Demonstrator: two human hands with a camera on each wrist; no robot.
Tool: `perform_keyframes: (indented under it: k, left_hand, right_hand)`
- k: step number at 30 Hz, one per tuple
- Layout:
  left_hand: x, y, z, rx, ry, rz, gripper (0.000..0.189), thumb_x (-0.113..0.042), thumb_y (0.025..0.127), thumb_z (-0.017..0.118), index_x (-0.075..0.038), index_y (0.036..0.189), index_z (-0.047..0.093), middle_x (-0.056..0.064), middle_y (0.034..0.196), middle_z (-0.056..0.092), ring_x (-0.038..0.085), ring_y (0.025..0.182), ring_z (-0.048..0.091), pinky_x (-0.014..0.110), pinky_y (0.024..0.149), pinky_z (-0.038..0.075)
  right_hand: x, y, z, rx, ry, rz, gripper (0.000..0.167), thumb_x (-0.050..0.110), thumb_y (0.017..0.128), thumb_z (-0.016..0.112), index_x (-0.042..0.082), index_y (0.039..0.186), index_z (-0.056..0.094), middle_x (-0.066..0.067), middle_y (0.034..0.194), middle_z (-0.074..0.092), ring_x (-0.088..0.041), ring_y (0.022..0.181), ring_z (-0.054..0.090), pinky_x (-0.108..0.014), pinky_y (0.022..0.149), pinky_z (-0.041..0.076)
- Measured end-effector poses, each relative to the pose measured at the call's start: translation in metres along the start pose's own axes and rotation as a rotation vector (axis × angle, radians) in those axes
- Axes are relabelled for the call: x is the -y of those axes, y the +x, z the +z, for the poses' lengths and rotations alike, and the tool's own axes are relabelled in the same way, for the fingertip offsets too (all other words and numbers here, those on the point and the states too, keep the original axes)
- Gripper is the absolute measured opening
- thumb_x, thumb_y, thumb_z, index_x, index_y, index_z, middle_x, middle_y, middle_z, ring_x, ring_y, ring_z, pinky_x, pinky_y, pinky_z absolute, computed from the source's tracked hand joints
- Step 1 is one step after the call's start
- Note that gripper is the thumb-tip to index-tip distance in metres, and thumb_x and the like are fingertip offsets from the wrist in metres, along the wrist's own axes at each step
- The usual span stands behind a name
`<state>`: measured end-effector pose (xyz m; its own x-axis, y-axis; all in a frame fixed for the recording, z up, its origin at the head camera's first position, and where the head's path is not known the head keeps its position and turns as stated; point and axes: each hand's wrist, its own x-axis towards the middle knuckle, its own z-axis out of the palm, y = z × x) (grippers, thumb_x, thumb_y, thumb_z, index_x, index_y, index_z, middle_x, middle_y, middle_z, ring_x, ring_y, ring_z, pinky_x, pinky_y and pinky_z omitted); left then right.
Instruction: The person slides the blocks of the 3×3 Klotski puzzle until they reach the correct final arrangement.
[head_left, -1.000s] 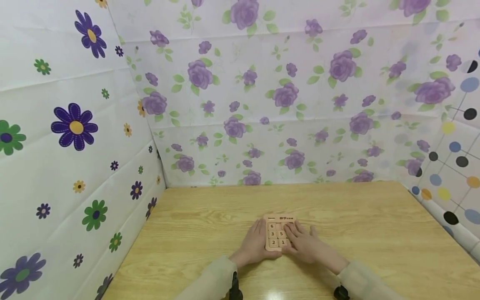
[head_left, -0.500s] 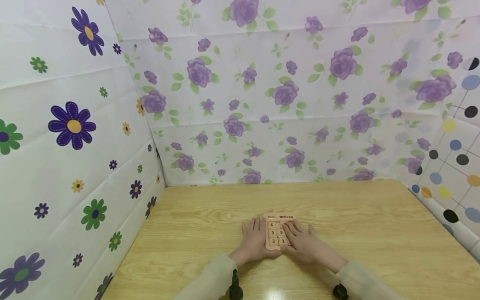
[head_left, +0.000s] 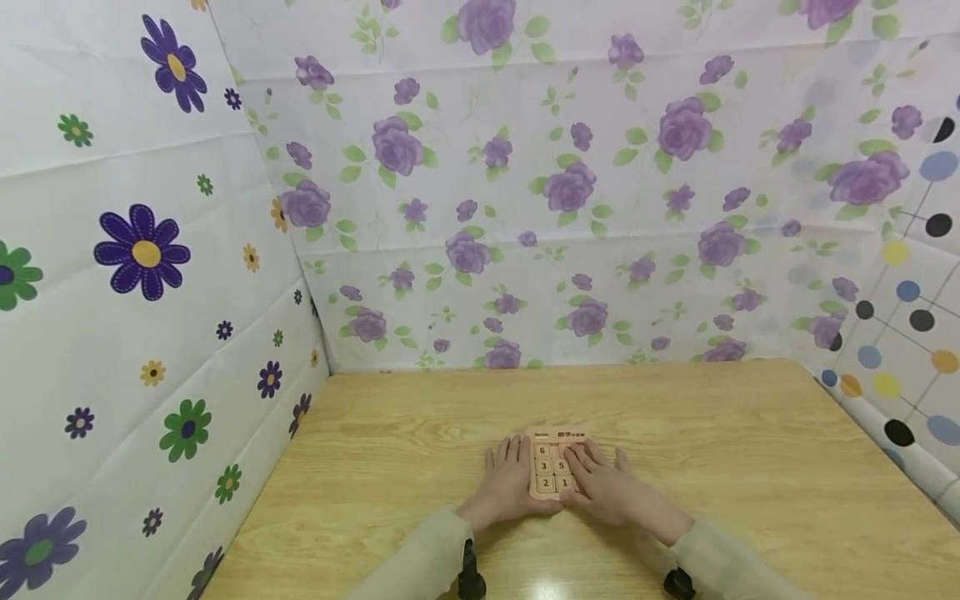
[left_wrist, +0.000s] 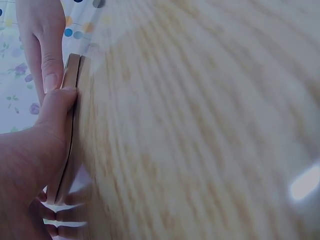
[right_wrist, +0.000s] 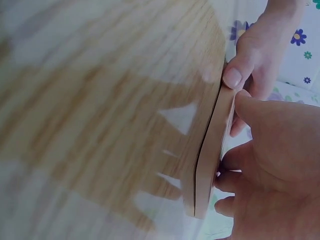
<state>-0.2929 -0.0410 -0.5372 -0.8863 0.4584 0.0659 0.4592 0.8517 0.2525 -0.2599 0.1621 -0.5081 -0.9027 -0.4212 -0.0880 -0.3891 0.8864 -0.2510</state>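
A light wooden number sliding puzzle lies flat on the table in the head view. Tiles 6, 3, 5, 2 and 1 show, with a narrow bare strip right of the 6; the right-hand column is mostly hidden under fingers. My left hand lies along the puzzle's left side, fingers straight and fanned, thumb against its near edge. My right hand reaches over the right side, fingertips on the upper tiles. In the right wrist view, the right thumb touches the near edge beside the left thumb.
The wood-grain table extends around the puzzle. Flowered sheets stand behind it and at the left, and a dotted sheet hangs at the right. Black straps circle both wrists over light sleeves.
My left hand's outer fingers have spread out to the left over the first half second. The right hand stays on the tiles, and the visible numbers keep their places.
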Motion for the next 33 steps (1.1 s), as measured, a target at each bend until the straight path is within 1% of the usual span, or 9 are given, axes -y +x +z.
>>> perform_keyframes:
  k: [5,11,18,23,28,33]
  left_hand:
    - [-0.001,-0.001,0.0,-0.002,-0.007,-0.017,0.123,-0.074,0.067,0.069,0.002,0.151,0.021,0.026,0.153,0.031,0.042,0.142,0.028,0.066,0.111,0.027]
    - [-0.003,-0.001,-0.002,0.012,0.012,-0.035,0.122,-0.075,0.068,0.068,0.002,0.151,0.021,0.024,0.153,0.031,0.04,0.143,0.028,0.064,0.112,0.028]
    - [-0.005,-0.001,-0.003,0.004,0.038,-0.039,0.121,-0.075,0.069,0.067,0.002,0.151,0.023,0.024,0.152,0.033,0.04,0.142,0.03,0.063,0.112,0.029]
    - [-0.005,-0.002,-0.001,0.004,0.032,-0.04,0.122,-0.076,0.069,0.066,0.002,0.151,0.022,0.023,0.153,0.032,0.04,0.142,0.029,0.062,0.113,0.028]
    - [-0.005,-0.002,0.0,0.003,0.021,-0.042,0.122,-0.076,0.069,0.066,0.002,0.151,0.022,0.023,0.154,0.032,0.04,0.143,0.028,0.062,0.113,0.026]
    - [-0.004,-0.001,0.0,0.006,0.015,-0.045,0.122,-0.076,0.069,0.066,0.003,0.151,0.021,0.024,0.154,0.03,0.04,0.144,0.027,0.062,0.114,0.025]
  right_hand:
    - [0.001,0.0,0.0,-0.005,0.006,-0.003,0.075,0.055,0.098,0.042,0.006,0.152,0.028,-0.015,0.159,0.025,-0.039,0.149,0.014,-0.073,0.112,0.008]
    - [0.003,0.0,-0.001,-0.009,-0.003,-0.01,0.073,0.052,0.098,0.044,0.005,0.151,0.029,-0.015,0.158,0.027,-0.039,0.148,0.016,-0.072,0.112,0.008]
    - [0.008,0.001,-0.005,-0.001,-0.023,-0.013,0.074,0.056,0.097,0.043,0.007,0.152,0.03,-0.014,0.158,0.028,-0.039,0.148,0.016,-0.072,0.113,0.011]
    - [0.011,0.002,-0.004,0.002,-0.018,-0.008,0.074,0.055,0.097,0.044,0.006,0.151,0.031,-0.015,0.158,0.028,-0.039,0.148,0.016,-0.071,0.113,0.01]
    - [0.01,0.004,-0.002,-0.006,-0.011,-0.003,0.074,0.056,0.097,0.043,0.007,0.151,0.031,-0.014,0.158,0.028,-0.038,0.148,0.016,-0.071,0.113,0.009]
    - [0.004,0.003,-0.001,-0.007,0.016,-0.014,0.073,0.054,0.097,0.044,0.007,0.151,0.031,-0.015,0.158,0.028,-0.04,0.148,0.015,-0.073,0.112,0.008]
